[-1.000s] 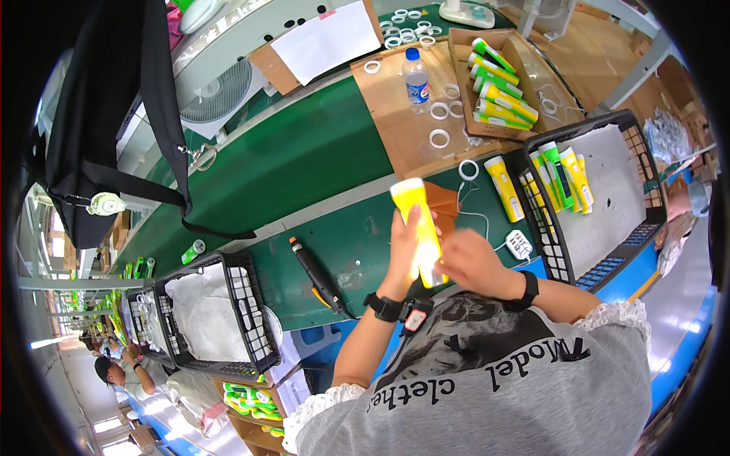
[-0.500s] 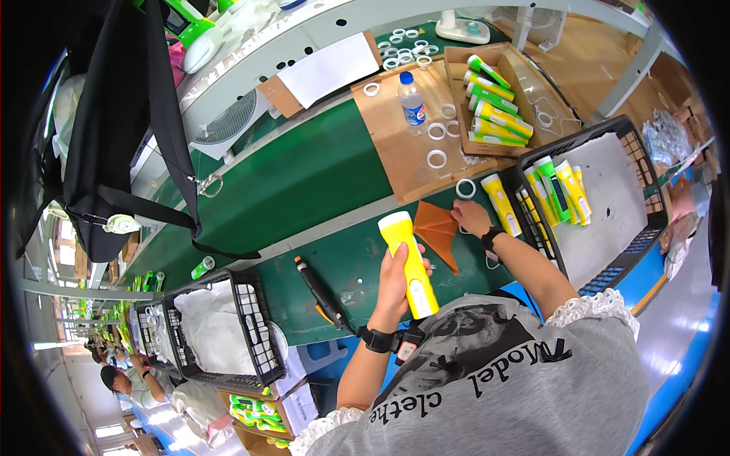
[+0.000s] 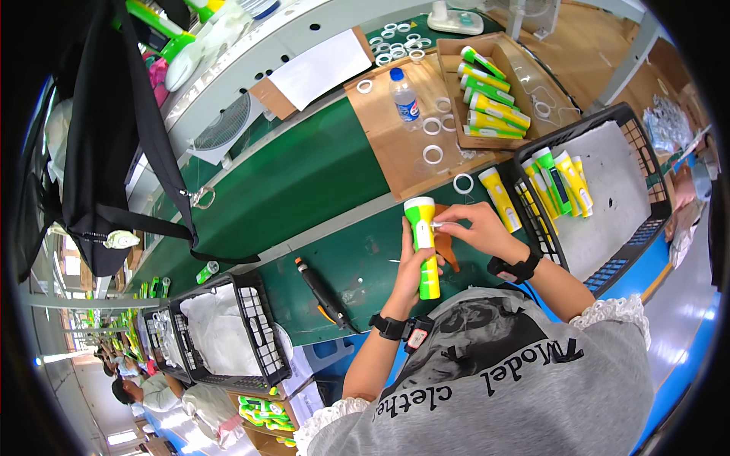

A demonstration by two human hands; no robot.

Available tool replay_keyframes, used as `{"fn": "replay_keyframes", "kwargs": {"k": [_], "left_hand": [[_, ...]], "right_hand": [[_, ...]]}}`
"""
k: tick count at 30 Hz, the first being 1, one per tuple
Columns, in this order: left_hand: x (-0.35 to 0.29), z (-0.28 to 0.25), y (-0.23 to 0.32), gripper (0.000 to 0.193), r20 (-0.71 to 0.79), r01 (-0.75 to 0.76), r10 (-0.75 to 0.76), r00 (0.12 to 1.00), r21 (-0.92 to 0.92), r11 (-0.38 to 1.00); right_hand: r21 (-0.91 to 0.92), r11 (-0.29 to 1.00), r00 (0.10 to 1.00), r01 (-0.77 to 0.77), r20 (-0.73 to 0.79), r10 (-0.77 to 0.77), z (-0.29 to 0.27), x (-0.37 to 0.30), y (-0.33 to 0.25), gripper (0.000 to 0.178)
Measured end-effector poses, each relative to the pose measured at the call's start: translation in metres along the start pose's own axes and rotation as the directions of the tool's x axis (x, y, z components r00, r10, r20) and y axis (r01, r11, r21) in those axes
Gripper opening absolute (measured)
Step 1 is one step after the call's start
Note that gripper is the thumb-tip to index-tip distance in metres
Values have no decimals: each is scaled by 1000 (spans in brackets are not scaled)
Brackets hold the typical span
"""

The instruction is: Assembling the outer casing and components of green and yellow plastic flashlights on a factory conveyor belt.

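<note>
My left hand (image 3: 411, 272) is wrapped round a flashlight (image 3: 424, 237), which is green and yellow with a white head. It stands nearly upright above the bench, head end away from me. At its side, just below the head, the fingers of my right hand (image 3: 483, 230) pinch a small whitish piece (image 3: 436, 225) against the body; its kind is too small to make out. An orange cloth (image 3: 449, 253) lies on the bench behind the flashlight, partly hidden. Left of my left hand, a black electric screwdriver (image 3: 323, 292) with an orange tip rests on the bench.
To the right, a black basket (image 3: 608, 266) holds several flashlights, and one yellow flashlight (image 3: 499, 199) lies beside it. Farther back are a cardboard box (image 3: 494, 143) of flashlights, a water bottle (image 3: 405, 97) and white rings (image 3: 433, 154). Another black basket (image 3: 255, 327) stands left. Co-workers sit far left.
My right hand has left the orange cloth and come to the flashlight's side with a small whitish piece. The flashlight has turned in my left hand, showing its green face, and moved slightly right.
</note>
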State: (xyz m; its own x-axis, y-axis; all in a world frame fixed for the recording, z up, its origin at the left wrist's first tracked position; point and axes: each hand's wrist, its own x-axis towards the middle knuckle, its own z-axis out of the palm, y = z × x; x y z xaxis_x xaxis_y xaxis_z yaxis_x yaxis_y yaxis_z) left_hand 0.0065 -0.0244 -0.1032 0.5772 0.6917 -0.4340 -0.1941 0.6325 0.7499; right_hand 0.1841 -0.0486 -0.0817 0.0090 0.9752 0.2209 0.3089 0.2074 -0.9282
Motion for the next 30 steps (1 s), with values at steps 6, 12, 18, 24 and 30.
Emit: {"fn": "replay_keyframes", "kwargs": {"k": [6, 12, 18, 24, 30], "left_hand": [[8, 8, -1, 61, -1, -158, 163, 987, 258, 953], [-6, 23, 9, 81, 79, -225, 214, 974, 497, 838], [-10, 17, 13, 83, 87, -253, 246, 965, 547, 798], [-13, -14, 40, 53, -192, -238, 285, 939, 234, 943], [-31, -5, 54, 43, 36, -265, 308, 951, -418, 869]], "right_hand": [[-220, 972, 996, 86, 10, -85, -9, -1, -6, 16], [-612, 760, 975, 220, 112, -192, -15, -6, -27, 11], [-485, 852, 979, 195, 49, -196, -9, -7, -24, 11], [-401, 902, 903, 160, -310, -298, -11, -6, -21, 11], [-657, 754, 1000, 13, 26, 6, -23, -23, 120, 17]]}}
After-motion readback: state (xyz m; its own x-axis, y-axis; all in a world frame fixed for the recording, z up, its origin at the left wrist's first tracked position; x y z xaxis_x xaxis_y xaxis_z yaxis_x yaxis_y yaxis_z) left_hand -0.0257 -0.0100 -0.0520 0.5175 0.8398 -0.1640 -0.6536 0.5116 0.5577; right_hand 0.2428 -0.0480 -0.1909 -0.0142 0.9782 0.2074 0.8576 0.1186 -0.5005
